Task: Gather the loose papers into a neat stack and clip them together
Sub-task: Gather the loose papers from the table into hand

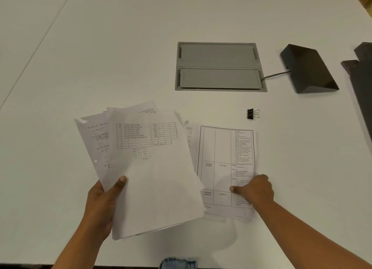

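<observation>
My left hand (102,204) holds an uneven bunch of printed papers (153,172) above the white table, thumb on top, the sheets fanned and askew. To the right, a sheet with a printed timetable (223,160) lies flat on the table over another sheet whose edge shows at its left. My right hand (254,190) rests on that sheet's lower right part, fingers curled against the paper. A small black binder clip (252,114) lies on the table beyond the flat sheets, apart from both hands.
A grey recessed cable hatch (219,66) is set into the white table (80,57) further back. A dark wedge-shaped device (308,69) with a cable stands at the right, and a dark object (362,77) sits at the right edge.
</observation>
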`<state>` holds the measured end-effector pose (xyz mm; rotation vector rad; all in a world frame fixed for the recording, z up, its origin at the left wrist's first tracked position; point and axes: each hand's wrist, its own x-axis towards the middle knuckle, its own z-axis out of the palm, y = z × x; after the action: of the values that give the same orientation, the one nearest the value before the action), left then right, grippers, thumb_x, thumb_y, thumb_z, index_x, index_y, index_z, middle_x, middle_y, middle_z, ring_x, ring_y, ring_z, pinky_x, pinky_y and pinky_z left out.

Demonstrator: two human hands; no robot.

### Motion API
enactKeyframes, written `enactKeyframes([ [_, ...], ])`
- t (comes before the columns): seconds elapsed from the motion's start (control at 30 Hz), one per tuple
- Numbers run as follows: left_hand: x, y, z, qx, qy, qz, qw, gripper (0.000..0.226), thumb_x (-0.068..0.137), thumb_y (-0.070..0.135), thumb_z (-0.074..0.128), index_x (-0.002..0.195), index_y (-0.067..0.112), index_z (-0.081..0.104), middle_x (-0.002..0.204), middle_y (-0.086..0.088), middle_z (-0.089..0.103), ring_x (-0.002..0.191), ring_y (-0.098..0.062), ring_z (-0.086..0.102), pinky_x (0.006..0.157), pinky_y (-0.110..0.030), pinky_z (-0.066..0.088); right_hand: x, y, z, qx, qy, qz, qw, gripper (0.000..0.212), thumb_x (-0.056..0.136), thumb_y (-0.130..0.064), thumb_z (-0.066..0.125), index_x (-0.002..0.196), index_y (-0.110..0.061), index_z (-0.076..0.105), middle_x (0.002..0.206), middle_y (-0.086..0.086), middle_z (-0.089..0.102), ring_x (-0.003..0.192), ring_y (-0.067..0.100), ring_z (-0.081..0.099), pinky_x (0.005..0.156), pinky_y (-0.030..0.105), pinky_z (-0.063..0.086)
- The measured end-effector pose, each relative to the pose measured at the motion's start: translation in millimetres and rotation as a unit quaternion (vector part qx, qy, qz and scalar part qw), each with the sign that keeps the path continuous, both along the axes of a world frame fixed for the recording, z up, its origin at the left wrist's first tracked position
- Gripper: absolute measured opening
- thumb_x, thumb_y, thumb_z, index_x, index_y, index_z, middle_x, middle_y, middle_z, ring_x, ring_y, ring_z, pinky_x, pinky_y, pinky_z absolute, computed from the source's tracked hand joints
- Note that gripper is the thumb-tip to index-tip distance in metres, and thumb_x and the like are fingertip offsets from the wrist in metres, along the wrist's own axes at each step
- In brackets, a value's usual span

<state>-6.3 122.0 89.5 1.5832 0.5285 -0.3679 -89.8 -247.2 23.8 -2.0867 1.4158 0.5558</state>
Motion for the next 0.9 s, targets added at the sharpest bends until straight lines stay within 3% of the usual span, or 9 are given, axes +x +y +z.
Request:
enactKeyframes([
  [0.1, -0.5, -2.1, -3.0, 0.001, 0.002, -0.002, 1.000, 0.014, 0.091, 0.026, 0.070, 0.105, 0.027, 0.068, 0.097, 0.001, 0.080, 0.086, -0.030, 0.074, 0.063, -0.037, 0.060, 0.5, 0.5, 4.0, 0.015, 0.003, 0.011, 1.000, 0.081, 0.041, -0.053, 0.094, 0.100, -0.008, 0.063, 0.093, 0.010, 0.071, 0.083, 0.032, 0.071, 0.073, 0.043, 0.061],
  [0.23, 0.7, -7.1, -6.1, 0.007, 0.009, -0.002, 1.000, 0.014, 0.092, 0.026, 0.069, 0.106, 0.027, 0.067, 0.105, -0.005, 0.076, 0.089, -0.035, 0.071, 0.069, -0.042, 0.059, -1.7, 6.5, 7.9, 0.001, -0.018, 0.003, 1.000, 0.071, 0.046, -0.050, 0.094, 0.099, -0.011, 0.066, 0.097, 0.009, 0.072, 0.085, 0.030, 0.069, 0.069, 0.039, 0.059],
  [0.33, 2.2, -13.8, -5.9, 0.008, 0.011, -0.006, 1.000, 0.011, 0.092, 0.024, 0.070, 0.103, 0.026, 0.068, 0.102, -0.002, 0.077, 0.088, -0.032, 0.072, 0.066, -0.038, 0.058, -5.6, 15.8, 7.4, -0.039, -0.032, 0.013, 0.999, 0.060, 0.057, -0.044, 0.091, 0.101, -0.013, 0.063, 0.099, 0.008, 0.072, 0.086, 0.029, 0.068, 0.064, 0.033, 0.055],
  [0.43, 2.7, -14.9, -5.5, 0.009, 0.013, -0.006, 1.000, 0.009, 0.092, 0.024, 0.070, 0.101, 0.027, 0.069, 0.100, 0.001, 0.078, 0.087, -0.029, 0.072, 0.065, -0.036, 0.058, -2.0, 26.6, 6.9, -0.041, -0.035, -0.001, 0.999, 0.060, 0.064, -0.037, 0.089, 0.107, -0.010, 0.056, 0.104, 0.011, 0.069, 0.091, 0.033, 0.068, 0.066, 0.037, 0.056],
  [0.57, 2.5, -20.5, -5.4, 0.011, 0.013, -0.013, 1.000, 0.012, 0.092, 0.024, 0.070, 0.104, 0.026, 0.068, 0.104, -0.002, 0.076, 0.089, -0.031, 0.071, 0.067, -0.038, 0.057, -1.1, 24.8, 4.7, -0.004, -0.064, -0.066, 0.996, 0.067, 0.061, -0.031, 0.093, 0.108, -0.007, 0.051, 0.107, 0.014, 0.068, 0.094, 0.034, 0.067, 0.061, 0.032, 0.049],
  [0.63, 1.7, -21.9, -4.8, 0.014, 0.011, -0.013, 1.000, 0.013, 0.093, 0.025, 0.069, 0.106, 0.025, 0.067, 0.106, -0.004, 0.076, 0.090, -0.033, 0.070, 0.067, -0.039, 0.057, -3.0, 23.9, 1.4, 0.002, -0.083, -0.085, 0.993, 0.068, 0.058, -0.029, 0.094, 0.107, -0.006, 0.053, 0.106, 0.013, 0.067, 0.094, 0.034, 0.066, 0.064, 0.033, 0.052],
  [0.73, 1.4, -19.4, -3.7, 0.019, 0.008, -0.012, 1.000, 0.013, 0.093, 0.025, 0.069, 0.106, 0.026, 0.067, 0.106, -0.003, 0.075, 0.090, -0.033, 0.070, 0.068, -0.039, 0.056, -8.3, 22.4, -3.9, 0.013, -0.103, -0.095, 0.990, 0.050, 0.064, -0.026, 0.090, 0.099, -0.009, 0.058, 0.103, 0.012, 0.071, 0.087, 0.032, 0.068, 0.065, 0.036, 0.057],
  [0.8, 2.2, -16.6, -2.7, 0.021, 0.007, -0.011, 1.000, 0.014, 0.093, 0.025, 0.068, 0.107, 0.026, 0.066, 0.107, -0.003, 0.074, 0.091, -0.033, 0.069, 0.068, -0.039, 0.056, -13.5, 17.5, -7.4, 0.019, -0.121, -0.094, 0.988, 0.038, 0.070, -0.026, 0.085, 0.099, -0.012, 0.064, 0.104, 0.010, 0.074, 0.081, 0.028, 0.068, 0.058, 0.029, 0.054],
  [0.9, 2.5, -12.7, -1.8, 0.020, 0.004, -0.008, 1.000, 0.014, 0.094, 0.025, 0.068, 0.107, 0.028, 0.066, 0.107, -0.002, 0.074, 0.091, -0.033, 0.069, 0.069, -0.040, 0.056, -20.4, 9.1, -7.3, 0.006, -0.123, -0.079, 0.989, 0.034, 0.072, -0.030, 0.082, 0.097, -0.015, 0.065, 0.103, 0.009, 0.074, 0.077, 0.026, 0.066, 0.058, 0.028, 0.053],
])
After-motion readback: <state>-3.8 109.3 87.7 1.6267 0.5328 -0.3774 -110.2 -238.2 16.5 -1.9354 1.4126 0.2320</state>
